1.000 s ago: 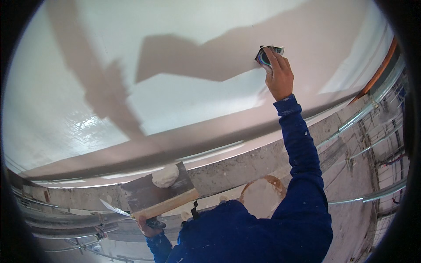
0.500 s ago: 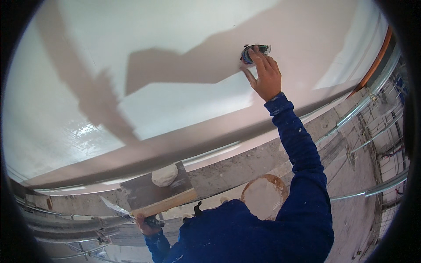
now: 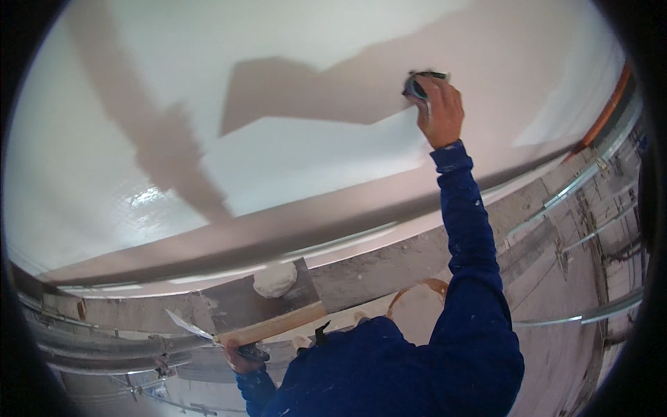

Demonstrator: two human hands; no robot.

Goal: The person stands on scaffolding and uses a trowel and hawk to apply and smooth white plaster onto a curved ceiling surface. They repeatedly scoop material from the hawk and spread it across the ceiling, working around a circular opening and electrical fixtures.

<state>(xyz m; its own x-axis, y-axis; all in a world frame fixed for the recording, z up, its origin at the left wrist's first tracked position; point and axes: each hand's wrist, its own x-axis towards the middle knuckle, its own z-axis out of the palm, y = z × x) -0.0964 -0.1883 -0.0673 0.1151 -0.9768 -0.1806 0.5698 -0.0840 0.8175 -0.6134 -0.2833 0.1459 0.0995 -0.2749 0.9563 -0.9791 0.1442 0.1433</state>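
Observation:
On the white smooth surface at upper right, my right hand grips a small round dark object with a pale ragged edge behind it, its detail hard to make out. My left hand holds a dark flat board with a wooden batten along its near edge, plus a putty knife whose blade sticks out leftward. A lump of white paste sits on the board. The white surface carries broad shadows.
A concrete ledge runs beyond the white surface. Below it lies a round rust-rimmed container, partly hidden by my body. Metal scaffold tubes cross at left, more railings at right. An orange strip follows the right edge.
Half a second ago my right thumb stood out from the round object; now my fingers are closed round it again. The view swayed slightly and came back. My left hand keeps its hold.

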